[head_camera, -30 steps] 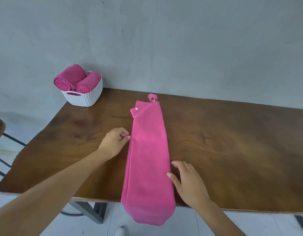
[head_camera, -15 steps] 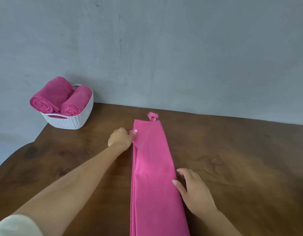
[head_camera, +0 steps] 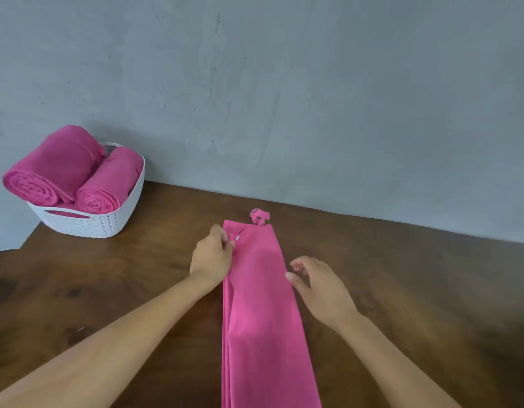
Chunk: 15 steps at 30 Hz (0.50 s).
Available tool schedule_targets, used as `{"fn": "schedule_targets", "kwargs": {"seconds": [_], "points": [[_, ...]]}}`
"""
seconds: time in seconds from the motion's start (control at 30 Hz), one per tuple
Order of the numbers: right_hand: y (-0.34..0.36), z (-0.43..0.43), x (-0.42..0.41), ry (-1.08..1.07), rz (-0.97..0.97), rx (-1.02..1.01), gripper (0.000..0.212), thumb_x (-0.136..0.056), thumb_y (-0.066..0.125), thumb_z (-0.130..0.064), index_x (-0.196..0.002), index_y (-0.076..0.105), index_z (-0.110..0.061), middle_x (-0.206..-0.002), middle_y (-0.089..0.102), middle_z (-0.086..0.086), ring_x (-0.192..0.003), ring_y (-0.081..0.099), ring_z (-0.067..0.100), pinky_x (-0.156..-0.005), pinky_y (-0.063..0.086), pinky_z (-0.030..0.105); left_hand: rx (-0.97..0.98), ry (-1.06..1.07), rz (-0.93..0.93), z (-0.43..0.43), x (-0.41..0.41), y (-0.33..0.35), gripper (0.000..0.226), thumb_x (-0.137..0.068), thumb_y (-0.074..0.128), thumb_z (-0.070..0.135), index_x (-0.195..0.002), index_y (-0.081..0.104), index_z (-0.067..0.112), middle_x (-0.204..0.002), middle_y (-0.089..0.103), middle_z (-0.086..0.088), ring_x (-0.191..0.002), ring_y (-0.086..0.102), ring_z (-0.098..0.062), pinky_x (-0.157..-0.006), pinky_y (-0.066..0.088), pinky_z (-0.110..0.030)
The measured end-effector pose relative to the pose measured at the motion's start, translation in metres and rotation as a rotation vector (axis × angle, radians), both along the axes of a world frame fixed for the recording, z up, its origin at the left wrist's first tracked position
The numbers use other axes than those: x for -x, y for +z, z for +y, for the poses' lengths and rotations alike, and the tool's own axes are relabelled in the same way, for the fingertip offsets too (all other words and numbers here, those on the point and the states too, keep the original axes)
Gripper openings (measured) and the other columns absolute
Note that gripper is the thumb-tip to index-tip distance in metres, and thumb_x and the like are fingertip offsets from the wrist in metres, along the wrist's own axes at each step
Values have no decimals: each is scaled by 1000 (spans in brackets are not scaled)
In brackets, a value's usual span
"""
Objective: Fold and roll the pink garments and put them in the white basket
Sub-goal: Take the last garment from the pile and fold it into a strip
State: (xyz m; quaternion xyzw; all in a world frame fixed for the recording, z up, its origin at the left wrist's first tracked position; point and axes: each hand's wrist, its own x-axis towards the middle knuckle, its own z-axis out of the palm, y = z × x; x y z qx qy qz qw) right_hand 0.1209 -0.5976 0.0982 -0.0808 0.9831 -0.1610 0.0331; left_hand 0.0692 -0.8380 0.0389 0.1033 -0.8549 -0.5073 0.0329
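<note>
A pink garment [head_camera: 260, 304], folded into a long narrow strip, lies on the wooden table [head_camera: 402, 290] and runs from the far middle toward me. A small loop and a white snap show at its far end. My left hand [head_camera: 212, 259] pinches the strip's far left corner beside the snap. My right hand [head_camera: 319, 285] hovers at the strip's right edge, its fingers loosely spread and holding nothing. The white basket [head_camera: 90, 222] stands at the table's far left corner with two rolled pink garments [head_camera: 78, 178] in it.
A grey wall [head_camera: 313, 98] rises directly behind the table's far edge. The table's left edge curves in just below the basket.
My left hand has slid up the strip's left edge to the far corner and now pinches it. My right hand has moved farther along the right edge and lifted.
</note>
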Motion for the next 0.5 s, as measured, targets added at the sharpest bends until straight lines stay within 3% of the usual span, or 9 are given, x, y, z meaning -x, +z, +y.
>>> {"fn": "schedule_targets", "kwargs": {"seconds": [0.13, 0.27, 0.4, 0.5], "points": [[17, -19, 42, 47, -13, 17, 30, -100, 53, -48, -123, 59, -29, -112, 62, -17, -102, 56, -1, -89, 49, 25, -167, 95, -83, 5, 6, 1, 25, -98, 65, 27, -100, 48, 9, -81, 59, 2, -68, 54, -10, -54, 38, -25], [24, -43, 80, 129, -66, 8, 30, -101, 56, -41, -128, 57, -27, -115, 64, -11, -103, 60, 6, -92, 53, 35, -394, 212, -116, 2, 16, -2, 33, -92, 75, 27, -112, 53, 13, -92, 59, 9, -84, 58, -11, -71, 46, -27], [22, -63, 116, 231, -123, -75, 40, -99, 59, -20, -138, 52, -27, -130, 59, -1, -117, 56, 15, -99, 48, 38, -271, 63, 55, 4, 19, -5, 2, -92, 72, 18, -94, 72, 20, -89, 71, 12, -86, 66, -7, -77, 52, -28], [15, -68, 140, 320, -217, -252, 60, -89, 57, -1, -140, 48, -32, -140, 47, 0, -130, 39, 23, -104, 41, 42, -205, -84, 178, 7, 15, -3, 13, -91, 73, 15, -82, 71, 25, -78, 69, 13, -76, 62, -6, -67, 45, -19]]}}
